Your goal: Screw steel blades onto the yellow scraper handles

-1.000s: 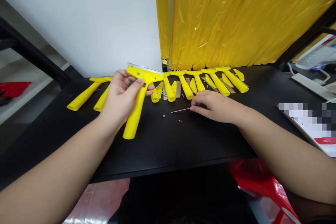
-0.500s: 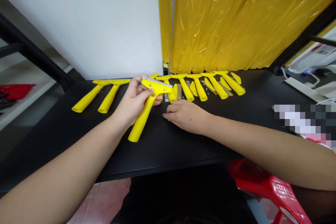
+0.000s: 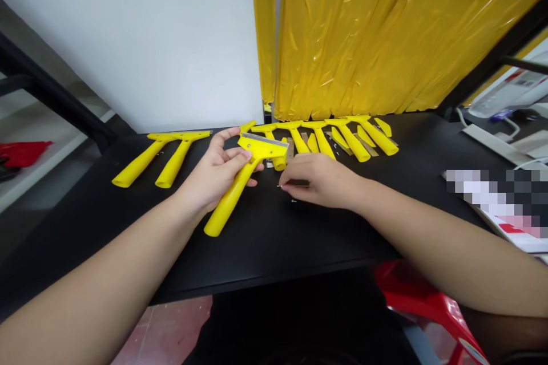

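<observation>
My left hand [image 3: 225, 168] is closed around a yellow scraper [image 3: 231, 197], its thumb on the head just above the handle. A thin metal blade edge shows along the top of the scraper's head, and the handle slants down to the left. To its right, my right hand [image 3: 321, 179] pinches a tiny screw [image 3: 279, 186] between thumb and fingertip, just above the black table [image 3: 257, 256]. A second small screw [image 3: 293, 201] lies on the table below that hand. Behind both hands, several yellow scraper handles [image 3: 351, 140] lie in a row, some partly hidden.
Two more yellow scrapers [image 3: 171, 162] lie at the left. Loose yellow cover pieces [image 3: 340, 140] and metal blades sit among the right-hand handles. A white panel [image 3: 171, 40] and yellow plastic sheeting [image 3: 363, 40] stand behind. A red stool [image 3: 419, 291] is by the front edge.
My right hand has lifted slightly and shifted right, a screw now showing at its fingertips. A loose screw has come into sight below it. The held scraper has moved slightly right.
</observation>
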The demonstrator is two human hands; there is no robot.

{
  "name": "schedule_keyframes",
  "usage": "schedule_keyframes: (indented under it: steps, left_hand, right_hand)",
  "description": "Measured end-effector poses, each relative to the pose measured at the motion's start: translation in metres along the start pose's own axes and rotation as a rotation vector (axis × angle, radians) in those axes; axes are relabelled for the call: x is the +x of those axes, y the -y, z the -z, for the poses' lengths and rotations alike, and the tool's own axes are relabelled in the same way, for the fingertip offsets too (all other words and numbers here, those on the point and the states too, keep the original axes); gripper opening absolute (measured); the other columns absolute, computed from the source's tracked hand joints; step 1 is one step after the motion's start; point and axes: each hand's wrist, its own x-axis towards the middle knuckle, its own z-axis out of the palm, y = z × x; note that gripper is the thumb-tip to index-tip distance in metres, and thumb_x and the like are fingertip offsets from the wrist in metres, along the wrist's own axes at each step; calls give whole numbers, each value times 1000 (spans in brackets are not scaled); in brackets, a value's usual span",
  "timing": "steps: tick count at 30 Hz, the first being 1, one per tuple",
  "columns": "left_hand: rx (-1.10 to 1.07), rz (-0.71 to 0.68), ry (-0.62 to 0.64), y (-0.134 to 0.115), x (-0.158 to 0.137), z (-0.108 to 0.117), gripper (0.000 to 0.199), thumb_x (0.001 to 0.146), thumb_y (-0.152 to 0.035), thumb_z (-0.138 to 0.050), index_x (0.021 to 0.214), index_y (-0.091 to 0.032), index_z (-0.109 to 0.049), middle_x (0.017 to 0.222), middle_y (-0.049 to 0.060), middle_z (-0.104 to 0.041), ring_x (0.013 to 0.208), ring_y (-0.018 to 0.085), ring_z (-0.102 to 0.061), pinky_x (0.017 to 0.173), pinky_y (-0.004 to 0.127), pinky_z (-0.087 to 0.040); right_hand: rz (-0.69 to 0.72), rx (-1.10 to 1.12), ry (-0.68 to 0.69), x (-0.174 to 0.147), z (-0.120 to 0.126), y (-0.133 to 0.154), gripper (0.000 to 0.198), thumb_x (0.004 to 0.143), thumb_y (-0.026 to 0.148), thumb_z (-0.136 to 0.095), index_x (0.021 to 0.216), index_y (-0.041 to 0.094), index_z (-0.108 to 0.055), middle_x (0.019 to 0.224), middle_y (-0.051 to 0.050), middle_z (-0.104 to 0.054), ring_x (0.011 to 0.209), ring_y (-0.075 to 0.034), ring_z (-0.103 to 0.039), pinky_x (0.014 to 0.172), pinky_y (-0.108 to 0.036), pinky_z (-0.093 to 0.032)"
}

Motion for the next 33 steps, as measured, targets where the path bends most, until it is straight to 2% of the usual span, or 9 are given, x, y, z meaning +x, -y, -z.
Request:
schedule_keyframes:
  steps: [2,6,10,12,15,18,21,27,33]
  left_hand:
    - [-39,53,-3,-5,-2,-3,57,94,-16,-75,139,-27,-43,94,3,-74,76,20,-78,51,23,-62]
    - [-158,294,5,-13,-1,-13,17,98,-21,-63,115,-19,-61,88,9,-73,60,14,-67,37,14,-44]
    - [-200,476,148,-14,-6,-16,17,94,-31,-73,103,-18,-66,86,10,-73,58,12,-62,30,12,-32]
    - [-154,464,210,-12,-10,-15,22,88,-25,-80,103,-21,-65,85,7,-73,57,11,-61,33,12,-37]
    - [-90,439,295,-8,-16,-14,29,91,-31,-82,109,-23,-61,84,5,-74,58,13,-66,43,19,-55]
    - [-70,454,379,-7,-21,-17,34,95,-35,-80,119,-25,-57,86,5,-76,64,17,-72,54,27,-65]
    - [-60,462,435,-7,-26,-21,37,98,-36,-78,124,-26,-54,86,5,-77,65,17,-73,55,28,-66]
    - [-4,446,496,-6,-31,-26,26,102,-39,-72,115,-22,-57,87,3,-72,66,17,-73,55,30,-67]
    - [47,407,517,-3,-31,-28,24,102,-38,-72,106,-20,-56,88,-1,-65,67,15,-73,56,31,-68]
  right_hand:
    - [4,140,-147,-7,8,-7,10,98,18,-68,92,20,-76,86,-3,-77,77,-17,-69,75,-31,-52]
    - [-48,209,-381,-10,11,-15,6,97,22,-73,91,22,-76,78,0,-74,67,-14,-63,64,-29,-49]
    - [-35,208,-452,-7,7,-14,6,97,21,-72,92,23,-75,84,-2,-71,74,-16,-62,68,-32,-52]
    - [-41,213,-482,-6,5,-12,5,98,22,-73,94,23,-76,91,-4,-69,80,-17,-63,70,-33,-54]
    - [-62,238,-535,-5,2,-9,3,97,22,-74,97,24,-77,99,-5,-65,86,-18,-62,71,-33,-55]
    - [-77,308,-528,-3,-1,-7,4,97,21,-74,98,23,-77,102,-5,-62,85,-16,-61,72,-32,-55]
    - [-127,388,-490,-1,-4,-6,2,97,24,-75,96,23,-77,102,-5,-62,89,-17,-61,72,-31,-56]
    - [-232,568,-444,2,-7,-5,6,92,27,-79,92,22,-76,103,-6,-61,96,-19,-61,70,-29,-54]
    - [-356,929,-335,5,-10,-5,15,85,24,-83,89,20,-70,90,-1,-70,81,-15,-63,78,-32,-52]
